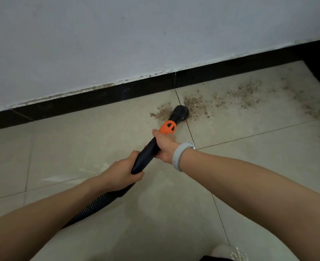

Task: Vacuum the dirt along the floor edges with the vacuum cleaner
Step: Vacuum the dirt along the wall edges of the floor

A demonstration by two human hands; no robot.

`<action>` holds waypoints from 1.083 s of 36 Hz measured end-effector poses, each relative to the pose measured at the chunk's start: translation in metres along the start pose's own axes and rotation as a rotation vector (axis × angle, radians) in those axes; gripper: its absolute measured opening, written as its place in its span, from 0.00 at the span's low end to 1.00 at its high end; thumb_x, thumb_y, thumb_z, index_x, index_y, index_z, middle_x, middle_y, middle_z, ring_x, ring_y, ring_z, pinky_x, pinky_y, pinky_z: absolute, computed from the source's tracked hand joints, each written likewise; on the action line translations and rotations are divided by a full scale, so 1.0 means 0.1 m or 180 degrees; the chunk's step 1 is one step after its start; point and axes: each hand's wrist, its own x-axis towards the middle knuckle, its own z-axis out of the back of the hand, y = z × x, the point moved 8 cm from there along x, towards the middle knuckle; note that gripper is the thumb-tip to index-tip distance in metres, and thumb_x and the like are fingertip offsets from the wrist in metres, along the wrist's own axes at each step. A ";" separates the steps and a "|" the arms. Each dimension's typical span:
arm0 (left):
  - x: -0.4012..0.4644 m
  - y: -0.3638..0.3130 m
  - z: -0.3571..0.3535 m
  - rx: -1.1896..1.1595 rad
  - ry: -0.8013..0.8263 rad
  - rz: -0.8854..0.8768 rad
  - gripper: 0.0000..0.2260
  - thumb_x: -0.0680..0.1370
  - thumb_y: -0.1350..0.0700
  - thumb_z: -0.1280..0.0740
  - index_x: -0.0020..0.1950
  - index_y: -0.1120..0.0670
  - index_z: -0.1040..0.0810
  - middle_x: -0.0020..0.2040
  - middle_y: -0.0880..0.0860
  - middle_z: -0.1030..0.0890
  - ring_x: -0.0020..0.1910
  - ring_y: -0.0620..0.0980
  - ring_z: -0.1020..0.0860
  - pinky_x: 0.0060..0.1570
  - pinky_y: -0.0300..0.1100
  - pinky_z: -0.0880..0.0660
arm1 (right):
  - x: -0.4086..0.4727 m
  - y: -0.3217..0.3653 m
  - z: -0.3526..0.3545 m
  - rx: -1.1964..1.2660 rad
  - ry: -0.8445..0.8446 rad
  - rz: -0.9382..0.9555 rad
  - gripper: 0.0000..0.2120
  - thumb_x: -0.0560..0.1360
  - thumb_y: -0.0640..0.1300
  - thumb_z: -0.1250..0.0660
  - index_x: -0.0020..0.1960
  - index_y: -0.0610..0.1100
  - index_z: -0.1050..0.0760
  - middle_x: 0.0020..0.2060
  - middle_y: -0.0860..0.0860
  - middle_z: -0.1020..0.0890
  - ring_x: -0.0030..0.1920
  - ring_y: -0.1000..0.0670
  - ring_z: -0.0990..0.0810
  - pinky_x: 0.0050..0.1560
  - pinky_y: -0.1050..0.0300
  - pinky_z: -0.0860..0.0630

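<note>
The floor [98, 140] is made of big pale tiles with thin dark lines between them, and it meets a light grey wall [117, 34] with a black strip [91, 99] running along the bottom. Brown dirt [236, 94] lies in crumbs on the tiles near that black strip, spreading off to the right toward the corner. There are no bowls or boxes to see here. The vacuum cleaner's black tube [147, 153] points down at the floor, and its round black nozzle [181, 112] sits right in the dirt, with crumbs on both sides of it. An orange ring [167, 127] goes around the tube just above the nozzle. The right hand [164, 146] wraps its fingers around the tube just below the orange ring, and a grey band [179, 155] is on that wrist. The left hand [121, 173] grips the tube lower down, where the bumpy black hose [91, 208] begins and trails back past the left arm
</note>
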 end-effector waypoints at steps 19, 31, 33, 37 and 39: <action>-0.32 -0.16 -0.28 -0.0118 0.0330 -0.0128 0.18 0.72 0.54 0.32 0.57 0.50 0.36 0.38 0.48 0.25 0.36 0.49 0.24 0.35 0.41 0.29 | -0.46 -0.38 0.23 0.0390 0.0092 0.0159 0.10 0.77 0.40 0.36 0.55 0.41 0.34 0.35 0.44 0.25 0.33 0.45 0.21 0.37 0.52 0.21; -0.53 -0.08 -0.53 -0.0242 0.0385 0.0116 0.17 0.73 0.52 0.32 0.54 0.51 0.37 0.39 0.48 0.25 0.36 0.49 0.23 0.37 0.43 0.26 | -0.52 -0.61 0.15 0.0015 0.0268 -0.0024 0.09 0.76 0.40 0.36 0.53 0.41 0.34 0.35 0.43 0.24 0.31 0.44 0.21 0.40 0.49 0.19; -0.57 -0.04 -0.54 -0.0335 0.0309 0.0199 0.16 0.72 0.53 0.32 0.53 0.51 0.37 0.39 0.49 0.25 0.36 0.50 0.23 0.36 0.43 0.26 | -0.53 -0.62 0.09 -0.0120 0.0285 -0.0036 0.09 0.76 0.40 0.36 0.53 0.41 0.35 0.35 0.44 0.24 0.30 0.45 0.21 0.39 0.51 0.20; -0.66 0.03 -0.57 -0.0559 0.0130 0.0382 0.17 0.72 0.54 0.32 0.54 0.51 0.37 0.39 0.51 0.24 0.35 0.50 0.22 0.34 0.44 0.26 | -0.53 -0.63 -0.05 -0.0402 0.0343 -0.0005 0.09 0.75 0.40 0.36 0.52 0.41 0.35 0.33 0.44 0.25 0.29 0.45 0.22 0.38 0.51 0.20; -0.70 0.07 -0.58 -0.0690 0.0005 0.0481 0.16 0.72 0.55 0.32 0.53 0.51 0.37 0.38 0.51 0.24 0.34 0.49 0.23 0.32 0.41 0.28 | -0.54 -0.63 -0.13 -0.0591 0.0370 0.0022 0.09 0.75 0.40 0.36 0.52 0.41 0.35 0.32 0.44 0.25 0.27 0.46 0.22 0.34 0.54 0.20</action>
